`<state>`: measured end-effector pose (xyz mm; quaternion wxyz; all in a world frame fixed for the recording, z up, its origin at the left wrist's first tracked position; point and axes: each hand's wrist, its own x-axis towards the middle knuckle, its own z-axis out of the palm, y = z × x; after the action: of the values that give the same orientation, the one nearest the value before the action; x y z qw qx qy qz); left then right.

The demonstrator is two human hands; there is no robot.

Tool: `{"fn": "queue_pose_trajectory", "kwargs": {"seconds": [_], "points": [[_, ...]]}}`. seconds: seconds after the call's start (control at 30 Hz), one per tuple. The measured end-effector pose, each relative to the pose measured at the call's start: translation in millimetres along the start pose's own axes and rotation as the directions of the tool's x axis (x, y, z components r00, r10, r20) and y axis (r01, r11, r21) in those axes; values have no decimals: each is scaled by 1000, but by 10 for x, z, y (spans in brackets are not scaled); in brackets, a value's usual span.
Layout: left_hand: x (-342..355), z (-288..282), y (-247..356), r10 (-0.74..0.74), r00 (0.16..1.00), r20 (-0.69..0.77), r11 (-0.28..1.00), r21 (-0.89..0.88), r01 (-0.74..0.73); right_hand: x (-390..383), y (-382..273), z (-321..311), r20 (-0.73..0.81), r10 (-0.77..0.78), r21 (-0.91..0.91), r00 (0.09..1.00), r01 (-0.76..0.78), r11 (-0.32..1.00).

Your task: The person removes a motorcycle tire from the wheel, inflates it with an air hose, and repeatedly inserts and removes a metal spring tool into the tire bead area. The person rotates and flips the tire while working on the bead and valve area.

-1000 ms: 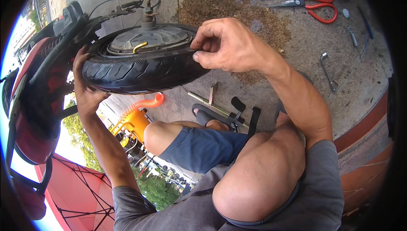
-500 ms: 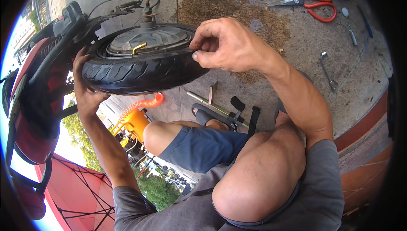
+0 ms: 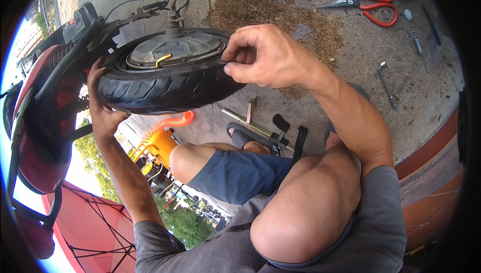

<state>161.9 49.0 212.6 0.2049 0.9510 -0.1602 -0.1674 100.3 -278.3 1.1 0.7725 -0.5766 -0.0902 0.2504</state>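
1. My right hand (image 3: 263,55) is at the tyre's right edge, fingers curled and thumb close to the forefinger. I cannot tell whether they pinch the rubber or only rest against it. If the touch is that light, a push could slide them off the sidewall.
2. My left hand (image 3: 102,105) holds the opposite side, thumb underneath and fingers up along the tread. Uneven pressure between my two hands could let this side twist out of my palm.
3. The tyre (image 3: 170,90) sits between my hands, around the grey hub (image 3: 173,47). A dark gap shows inside its left edge, so a fingertip could get nipped there if the rubber shifts.
4. The brass-coloured valve stem (image 3: 163,59) stands bent beside the hub; rubber dragged sideways might strain it at its base.
5. Above the hub, the axle (image 3: 174,26) has a thin cable (image 3: 135,0) near it. A hard jerk on the wheel could tug that.
6. Farther out, the red-handled scissors (image 3: 380,10) lie with blades apart, pointing towards my right arm's side; reaching over carelessly could cut me. The wrench (image 3: 387,85) lies nearby.
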Motion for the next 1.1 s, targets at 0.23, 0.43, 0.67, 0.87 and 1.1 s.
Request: {"fn": "queue_pose_trajectory", "kwargs": {"seconds": [0.23, 0.43, 0.67, 0.87, 1.1], "points": [[-28, -3, -30, 2, 1000, -2, 1000, -8, -2, 15, -108, 5, 10, 24, -75, 1000, -23, 997], [-51, -2, -23, -10, 1000, -1, 999, -38, 10, 42, -172, 1, 5, -5, -111, 1000, 5, 994], [-59, 1, -30, -7, 1000, -6, 1000, -24, 7, 75, -239, -22, 48, 70, -140, 996, -63, 988], [-54, -10, -37, -9, 1000, 2, 999, -39, 9, 90, -257, -48, 97, 128, -78, 987, -121, 990], [-53, -6, -36, -5, 1000, 10, 1000, -31, 6, 83, -222, -51, 101, 97, -47, 990, -92, 995]]}}
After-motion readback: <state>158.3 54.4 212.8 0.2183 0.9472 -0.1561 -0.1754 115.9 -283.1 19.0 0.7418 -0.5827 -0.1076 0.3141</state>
